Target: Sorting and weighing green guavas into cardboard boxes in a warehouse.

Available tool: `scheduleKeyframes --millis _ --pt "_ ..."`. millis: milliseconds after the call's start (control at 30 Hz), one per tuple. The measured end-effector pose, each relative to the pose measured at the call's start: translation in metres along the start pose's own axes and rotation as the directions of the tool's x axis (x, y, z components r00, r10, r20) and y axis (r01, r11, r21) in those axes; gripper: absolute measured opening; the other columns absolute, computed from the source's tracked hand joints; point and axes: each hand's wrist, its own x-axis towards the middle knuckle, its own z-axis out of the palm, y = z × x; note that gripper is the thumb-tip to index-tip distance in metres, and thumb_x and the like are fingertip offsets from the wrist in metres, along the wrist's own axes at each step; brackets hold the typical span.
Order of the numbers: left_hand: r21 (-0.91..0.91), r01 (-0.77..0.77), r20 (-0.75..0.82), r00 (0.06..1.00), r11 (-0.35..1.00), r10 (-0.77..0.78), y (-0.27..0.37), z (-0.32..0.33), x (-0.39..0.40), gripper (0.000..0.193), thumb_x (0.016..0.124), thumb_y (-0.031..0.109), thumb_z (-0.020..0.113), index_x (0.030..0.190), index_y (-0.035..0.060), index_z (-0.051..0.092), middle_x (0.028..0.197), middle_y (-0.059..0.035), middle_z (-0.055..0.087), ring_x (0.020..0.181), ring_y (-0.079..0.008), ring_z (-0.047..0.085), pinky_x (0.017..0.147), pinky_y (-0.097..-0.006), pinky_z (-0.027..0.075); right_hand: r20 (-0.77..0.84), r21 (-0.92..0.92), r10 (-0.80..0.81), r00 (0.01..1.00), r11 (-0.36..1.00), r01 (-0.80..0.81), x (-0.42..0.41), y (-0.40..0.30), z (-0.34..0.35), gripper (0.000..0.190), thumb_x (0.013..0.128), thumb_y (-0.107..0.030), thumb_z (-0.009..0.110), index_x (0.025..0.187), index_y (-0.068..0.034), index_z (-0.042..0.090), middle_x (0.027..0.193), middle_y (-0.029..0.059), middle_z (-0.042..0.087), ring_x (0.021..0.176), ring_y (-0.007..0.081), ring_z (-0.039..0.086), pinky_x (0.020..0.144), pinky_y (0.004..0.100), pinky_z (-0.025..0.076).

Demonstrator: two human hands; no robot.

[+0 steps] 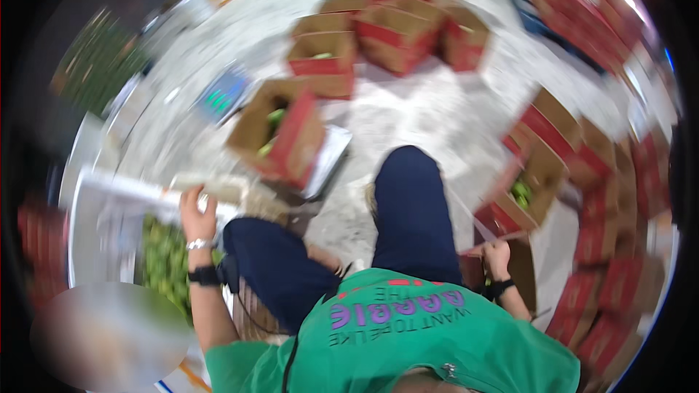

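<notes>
My left hand (198, 217) is at the edge of a white container (123, 176), its thumb apart from the fingers. Blur hides whether it grips that edge. Green produce (169, 259) lies in a heap below it. On the other side, my right hand (496, 257) is closed at the upper edge of a red and brown cardboard box (524, 273) beside my leg. A pale, see-through strip (475, 221) runs up from near that hand. Just beyond stands an open carton (549, 188) with green produce (521, 192) inside.
An open carton (300, 142) with green pieces sits tilted on a scale-like platform (330, 161), near a lit digital display (221, 95). More open cartons (398, 33) stand ahead on the pale floor (393, 114). Stacked red cartons (595, 229) line the right. A blurred oval covers the lower left.
</notes>
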Motion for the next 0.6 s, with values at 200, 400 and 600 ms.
scheduleKeyframes --millis 200,400,600 --pt "0.184 0.524 -0.100 0.852 0.831 -0.515 -0.045 -0.092 -0.124 0.034 0.075 0.018 0.068 0.106 0.0063 0.062 0.104 -0.0192 0.058 0.098 -0.0361 0.056 0.086 -0.0412 0.046 0.311 0.300 -0.172 0.935 0.951 0.075 0.068 -0.111 0.113 0.021 0.075 -0.005 0.056 0.058 0.007 0.054 0.049 0.0111 0.052 0.048 0.0174 0.051 0.049 0.0355 0.041" --pt "0.290 0.808 -0.160 0.569 0.513 -0.806 -0.056 -0.097 -0.209 0.050 0.074 0.027 0.070 0.117 0.0076 0.055 0.114 -0.0215 0.053 0.105 -0.0386 0.051 0.092 -0.0450 0.042 0.476 0.458 -0.380 0.793 0.877 0.145 0.148 -0.234 0.211 0.021 0.082 -0.003 0.053 0.061 -0.006 0.053 0.056 0.0012 0.054 0.046 0.0103 0.046 0.041 0.0276 0.034" --pt "0.462 0.830 -0.207 0.445 0.313 -0.871 -0.073 -0.101 -0.235 0.077 0.068 0.037 0.076 0.132 0.0110 0.042 0.133 -0.0257 0.039 0.121 -0.0427 0.039 0.100 -0.0458 0.036 0.555 0.203 -0.677 0.484 0.674 0.710 0.177 -0.386 0.266 0.023 0.083 -0.010 0.051 0.066 0.004 0.059 0.056 0.0155 0.060 0.056 0.0241 0.062 0.052 0.0361 0.046"
